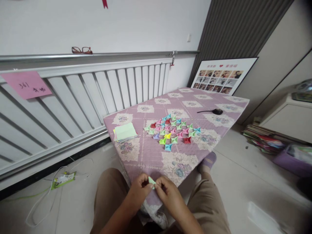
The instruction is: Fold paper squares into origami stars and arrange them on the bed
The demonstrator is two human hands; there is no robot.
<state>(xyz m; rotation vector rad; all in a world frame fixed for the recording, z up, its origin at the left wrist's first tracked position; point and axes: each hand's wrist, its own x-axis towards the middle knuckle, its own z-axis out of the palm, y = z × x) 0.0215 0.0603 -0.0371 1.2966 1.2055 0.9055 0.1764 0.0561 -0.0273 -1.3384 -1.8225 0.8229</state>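
Between my two hands is a small piece of folded light green paper (151,181), held over the near corner of the table. My left hand (140,188) pinches its left side between thumb and fingers. From the right, my right hand (166,191) closes thumb and fingers on its other edge. Farther up the cloth lie several small folded paper shapes (168,147) in blue, green, pink, red, yellow and purple, grouped in slanting rows. A stack of square paper sheets (125,131), light green on top, rests to the left of them.
The table wears a purple floral cloth (131,169). A black ladle-like utensil (216,111) lies at its far right. A white radiator (117,87) runs along the left wall, with glasses (82,50) on the pipe above. A power strip (63,179) and cables lie on the floor.
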